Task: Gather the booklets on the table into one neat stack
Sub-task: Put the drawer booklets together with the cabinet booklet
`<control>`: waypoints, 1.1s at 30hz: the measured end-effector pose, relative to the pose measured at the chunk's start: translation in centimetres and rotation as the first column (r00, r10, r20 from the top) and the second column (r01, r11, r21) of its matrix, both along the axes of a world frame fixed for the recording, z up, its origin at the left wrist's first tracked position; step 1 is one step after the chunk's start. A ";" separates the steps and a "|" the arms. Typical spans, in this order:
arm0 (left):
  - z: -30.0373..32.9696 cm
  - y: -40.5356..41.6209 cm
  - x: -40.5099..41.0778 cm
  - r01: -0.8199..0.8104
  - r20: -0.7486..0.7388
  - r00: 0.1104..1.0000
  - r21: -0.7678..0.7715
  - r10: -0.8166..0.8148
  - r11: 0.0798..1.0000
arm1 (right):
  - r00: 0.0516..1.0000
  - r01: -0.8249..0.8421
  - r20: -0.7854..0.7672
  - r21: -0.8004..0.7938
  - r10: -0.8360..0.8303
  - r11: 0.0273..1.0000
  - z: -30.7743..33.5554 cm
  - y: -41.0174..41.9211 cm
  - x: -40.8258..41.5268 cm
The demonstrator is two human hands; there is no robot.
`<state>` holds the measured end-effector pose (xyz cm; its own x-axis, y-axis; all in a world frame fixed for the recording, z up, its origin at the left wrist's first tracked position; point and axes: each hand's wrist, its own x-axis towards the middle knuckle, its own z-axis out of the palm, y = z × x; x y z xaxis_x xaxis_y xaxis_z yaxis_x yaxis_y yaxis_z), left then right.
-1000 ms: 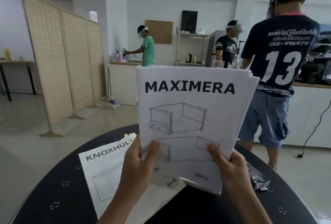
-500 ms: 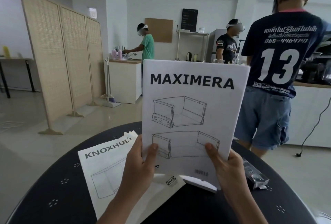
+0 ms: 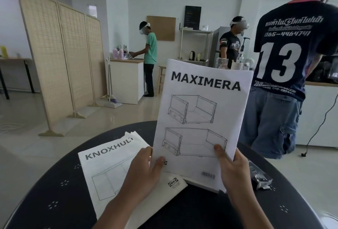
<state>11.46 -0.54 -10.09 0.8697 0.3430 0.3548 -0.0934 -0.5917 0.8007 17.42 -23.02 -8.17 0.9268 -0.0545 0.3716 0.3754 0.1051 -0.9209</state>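
I hold a white MAXIMERA booklet [image 3: 201, 115] upright above the round black table [image 3: 54, 183], its cover with drawer drawings facing me. My left hand [image 3: 144, 172] grips its lower left edge, thumb on the cover. My right hand [image 3: 232, 170] grips its lower right edge the same way. More white pages show behind its top edge and bottom corner. A KNOXHULT booklet [image 3: 108, 166] lies flat on the table at the left, partly under my left hand, with other sheets peeking out beneath its far corner.
A clear plastic bag of small hardware [image 3: 259, 177] lies on the table at the right. A person in a dark number 13 shirt [image 3: 285, 60] stands close behind the table's right side. Two more people work at counters farther back. A folding screen [image 3: 60, 54] stands left.
The MAXIMERA booklet has tilted a little to the right and its fanned top edges have closed up. The person in the 13 shirt has shifted right.
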 end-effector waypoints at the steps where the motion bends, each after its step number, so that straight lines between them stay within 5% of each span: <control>1: -0.2 0.0 0.1 -0.052 -0.055 0.997 0.111 0.058 0.992 | 1.000 0.013 -0.008 -0.006 -0.014 1.000 -0.1 -0.2 0.1; 4: -0.5 -0.2 0.1 -0.109 -0.218 0.953 0.398 0.209 0.911 | 0.997 0.056 -0.044 -0.017 -0.057 0.998 -0.4 -0.5 0.5; 10: -0.8 -0.1 -0.5 0.042 -0.309 0.942 0.503 0.133 0.864 | 0.983 0.134 -0.128 0.002 -0.133 0.991 -1.0 -1.0 1.3; 16: 0.3 0.1 -0.9 0.231 -0.342 0.936 0.414 -0.085 0.881 | 0.965 0.192 -0.185 0.029 -0.184 0.981 -1.0 -1.3 1.5; 21: 0.9 0.3 -1.2 0.241 -0.218 0.957 0.226 -0.192 0.944 | 0.956 0.212 -0.225 0.082 -0.189 0.974 -0.9 -1.4 1.4; 23: 1.1 0.5 -1.2 0.157 -0.161 0.980 0.241 -0.120 0.958 | 0.951 0.221 -0.241 0.099 -0.192 0.970 -0.9 -1.5 1.4; 26: 1.3 1.7 -1.4 -0.126 -0.152 0.969 0.380 0.196 0.917 | 0.950 0.228 -0.248 0.123 -0.192 0.966 -0.7 -1.6 1.4; 29: 1.1 3.2 -1.8 -0.230 -0.377 0.801 0.524 0.465 0.820 | 0.952 0.221 -0.248 0.144 -0.181 0.965 -0.5 -1.6 1.3; 33: 1.4 4.5 -2.3 -0.288 -0.487 0.690 0.493 0.535 0.821 | 0.949 0.222 -0.261 0.159 -0.176 0.962 -0.5 -1.5 1.2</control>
